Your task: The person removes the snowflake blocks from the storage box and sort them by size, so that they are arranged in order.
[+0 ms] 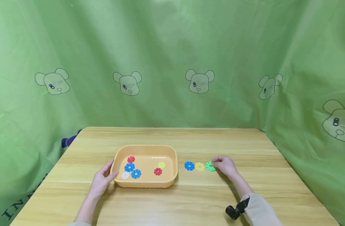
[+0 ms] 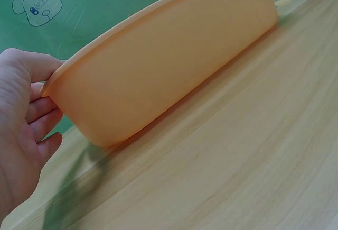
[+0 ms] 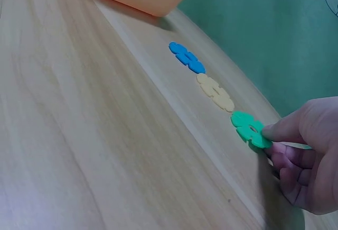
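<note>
My left hand (image 1: pixel 101 179) holds the left end of an orange plastic basin (image 1: pixel 145 184), thumb on the rim and fingers along the outside in the left wrist view. Inside the basin lie several notched plastic discs: red, blue, white and yellow, among them a white disc (image 1: pixel 125 175) near my thumb. To the right of the basin, my right hand (image 1: pixel 225 165) pinches the edge of a green notched disc (image 3: pixel 246 128) between thumb and fingers, low over the table. A yellow disc (image 3: pixel 215 92) and a blue disc (image 3: pixel 187 57) lie flat in a row beside it.
Everything stands on a wood-grain table (image 1: pixel 167 207). A green curtain (image 1: pixel 167 40) printed with bear heads hangs behind the table and along its sides. A black wrist strap (image 1: pixel 237 209) sits on the right forearm. A dark purple object (image 1: pixel 69 140) shows past the table's left edge.
</note>
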A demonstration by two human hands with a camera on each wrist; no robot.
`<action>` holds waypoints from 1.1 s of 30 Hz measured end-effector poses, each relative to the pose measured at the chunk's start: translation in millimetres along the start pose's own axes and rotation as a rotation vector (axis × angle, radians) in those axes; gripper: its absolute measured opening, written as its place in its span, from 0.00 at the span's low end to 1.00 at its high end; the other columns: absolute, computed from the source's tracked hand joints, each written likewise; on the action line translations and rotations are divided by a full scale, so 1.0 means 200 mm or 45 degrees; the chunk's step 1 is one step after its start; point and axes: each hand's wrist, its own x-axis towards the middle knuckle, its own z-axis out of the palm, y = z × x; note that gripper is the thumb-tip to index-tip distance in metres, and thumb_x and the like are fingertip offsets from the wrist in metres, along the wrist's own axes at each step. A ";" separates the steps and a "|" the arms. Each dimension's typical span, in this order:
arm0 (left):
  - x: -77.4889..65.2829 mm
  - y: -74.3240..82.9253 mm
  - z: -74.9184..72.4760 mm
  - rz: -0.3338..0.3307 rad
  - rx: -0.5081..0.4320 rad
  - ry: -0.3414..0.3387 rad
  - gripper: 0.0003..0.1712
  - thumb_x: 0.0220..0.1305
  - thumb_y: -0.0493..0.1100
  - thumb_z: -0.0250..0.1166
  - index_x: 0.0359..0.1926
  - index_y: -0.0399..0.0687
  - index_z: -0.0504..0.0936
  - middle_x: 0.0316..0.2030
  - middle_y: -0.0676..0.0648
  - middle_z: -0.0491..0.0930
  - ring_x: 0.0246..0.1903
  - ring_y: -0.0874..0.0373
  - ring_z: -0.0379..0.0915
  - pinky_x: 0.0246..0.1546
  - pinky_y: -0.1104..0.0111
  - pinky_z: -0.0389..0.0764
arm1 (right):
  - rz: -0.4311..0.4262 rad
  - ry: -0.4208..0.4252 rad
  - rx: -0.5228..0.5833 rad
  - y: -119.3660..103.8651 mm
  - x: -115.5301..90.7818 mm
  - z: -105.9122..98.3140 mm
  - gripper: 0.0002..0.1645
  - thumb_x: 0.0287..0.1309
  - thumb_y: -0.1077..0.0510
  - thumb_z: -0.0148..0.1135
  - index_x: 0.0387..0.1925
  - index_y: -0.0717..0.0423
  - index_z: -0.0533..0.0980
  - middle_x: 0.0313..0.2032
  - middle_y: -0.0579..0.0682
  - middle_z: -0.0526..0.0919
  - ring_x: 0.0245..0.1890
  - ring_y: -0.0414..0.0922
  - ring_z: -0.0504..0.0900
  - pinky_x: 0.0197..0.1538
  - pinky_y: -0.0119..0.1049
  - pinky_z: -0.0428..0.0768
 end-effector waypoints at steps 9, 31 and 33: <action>0.00 -0.01 -0.01 0.011 -0.001 -0.004 0.37 0.61 0.34 0.60 0.67 0.29 0.53 0.67 0.33 0.52 0.67 0.42 0.47 0.58 0.78 0.58 | 0.011 -0.031 0.067 0.01 0.01 0.00 0.13 0.53 0.63 0.61 0.40 0.67 0.76 0.35 0.56 0.80 0.35 0.49 0.77 0.39 0.42 0.79; 0.01 -0.01 -0.01 -0.002 0.011 -0.005 0.37 0.61 0.34 0.61 0.67 0.31 0.55 0.68 0.35 0.52 0.66 0.42 0.48 0.60 0.72 0.59 | -0.117 -0.126 0.411 -0.47 -0.03 0.02 0.23 0.57 0.62 0.60 0.53 0.69 0.69 0.34 0.53 0.79 0.36 0.51 0.78 0.36 0.37 0.81; 0.01 -0.01 -0.01 -0.001 0.010 -0.005 0.37 0.60 0.33 0.61 0.67 0.31 0.55 0.67 0.34 0.52 0.66 0.42 0.48 0.58 0.75 0.60 | -0.124 -0.143 0.424 -0.53 -0.03 0.05 0.23 0.57 0.63 0.60 0.53 0.69 0.69 0.34 0.53 0.79 0.35 0.51 0.78 0.34 0.35 0.80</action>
